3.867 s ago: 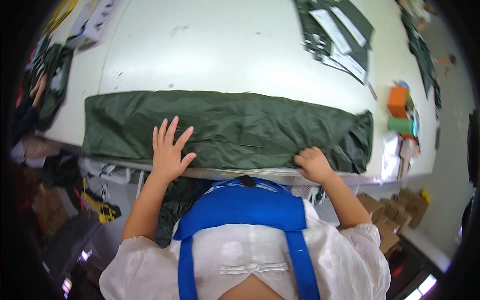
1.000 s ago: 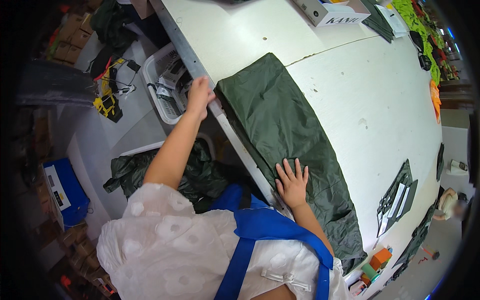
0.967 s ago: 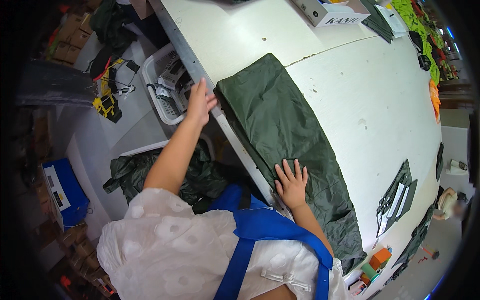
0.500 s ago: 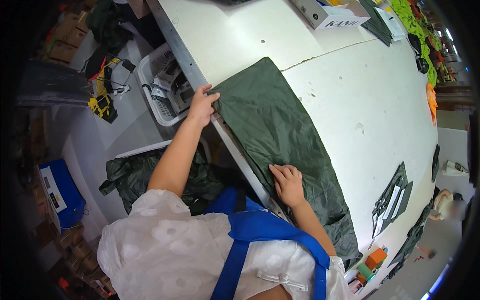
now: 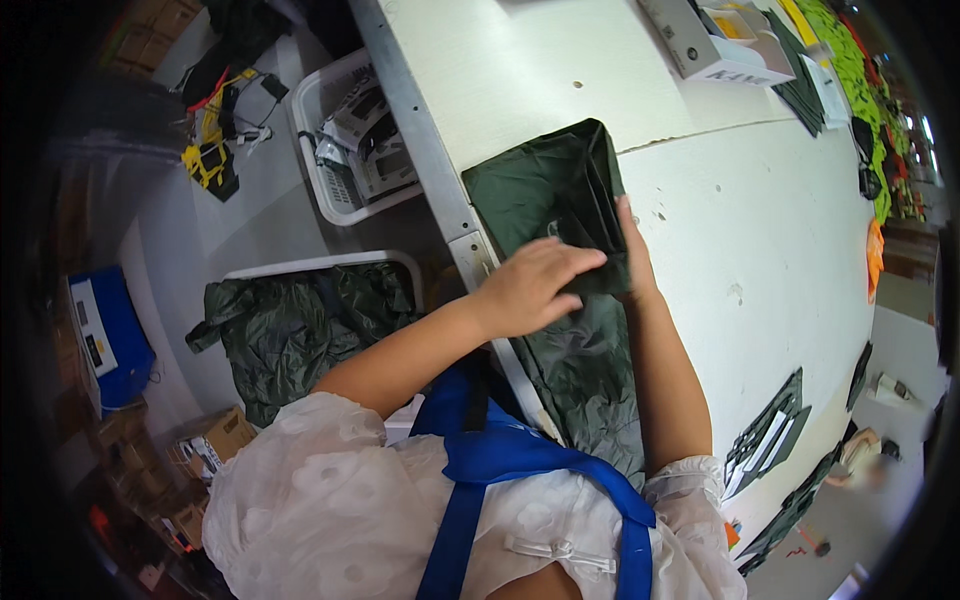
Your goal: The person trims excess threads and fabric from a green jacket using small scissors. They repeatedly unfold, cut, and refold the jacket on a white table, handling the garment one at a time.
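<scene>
A piece of dark green thin fabric [image 5: 520, 180] lies along the near left edge of the white worktable, its upper end folded into layers that stand up a little at the right side. My left hand [image 5: 535, 283] reaches across it with fingers stretched and thumb apart, touching the folded part. Against the right side of the fold rests my right hand [image 5: 638, 250], one finger pointing up along the fabric; its other fingers are hidden behind the cloth. A lower length of the fabric runs between my forearms toward my body.
A white basket [image 5: 345, 215] with packaged items stands left of the table, and a bin [image 5: 418, 285] of crumpled dark green fabric stands nearer me. An open box [image 5: 715, 55] sits at the far right. Black-and-white pieces [image 5: 770, 430] lie on the table's right; a person [image 5: 860, 455] is beyond.
The fabric's upper end has been folded over on itself. My left hand has moved from the table's edge onto the fabric; my right hand has shifted up and right to the fold's outer side.
</scene>
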A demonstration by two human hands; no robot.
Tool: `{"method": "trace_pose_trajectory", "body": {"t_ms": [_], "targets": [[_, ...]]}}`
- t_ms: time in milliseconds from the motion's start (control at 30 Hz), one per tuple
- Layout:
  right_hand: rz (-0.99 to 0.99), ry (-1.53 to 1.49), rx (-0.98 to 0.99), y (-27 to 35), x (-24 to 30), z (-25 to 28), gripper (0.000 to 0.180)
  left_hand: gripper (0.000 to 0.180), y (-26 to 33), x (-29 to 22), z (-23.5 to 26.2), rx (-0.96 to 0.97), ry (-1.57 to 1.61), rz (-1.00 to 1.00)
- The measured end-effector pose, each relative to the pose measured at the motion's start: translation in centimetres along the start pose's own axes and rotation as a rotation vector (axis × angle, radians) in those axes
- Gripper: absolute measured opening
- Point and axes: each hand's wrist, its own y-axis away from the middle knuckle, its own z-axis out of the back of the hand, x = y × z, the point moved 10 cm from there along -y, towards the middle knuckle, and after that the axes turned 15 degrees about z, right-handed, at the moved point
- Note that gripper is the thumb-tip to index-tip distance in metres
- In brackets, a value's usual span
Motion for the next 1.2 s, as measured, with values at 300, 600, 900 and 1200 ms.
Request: {"method": "trace_pose_trajectory", "body": {"t_ms": [300, 600, 900, 1200], "targets": [[-0.069, 0.418, 0.11, 1.0, 1.9, -2.2, 0.044, 0.049, -1.2, 11.8, 6.9, -0.367, -0.104, 0.446], [0.007, 0.397, 0.022, 1.3, 5.6, -0.6, 0.038, 0.017, -3.0, 17.9, 7.6, 0.169, 0.463, 0.935], [0.07, 0.34, -0.032, 1.6, 7.7, -1.8, 0.036, 0.055, -2.8, 11.6, 3.2, 0.345, 1.176, 0.679], [0.092, -0.038, -0.017, 0.7, 6.1, -7.0, 0.059, 0.059, -1.7, 13.1, 4.6, -0.037, 1.465, 0.601]]}}
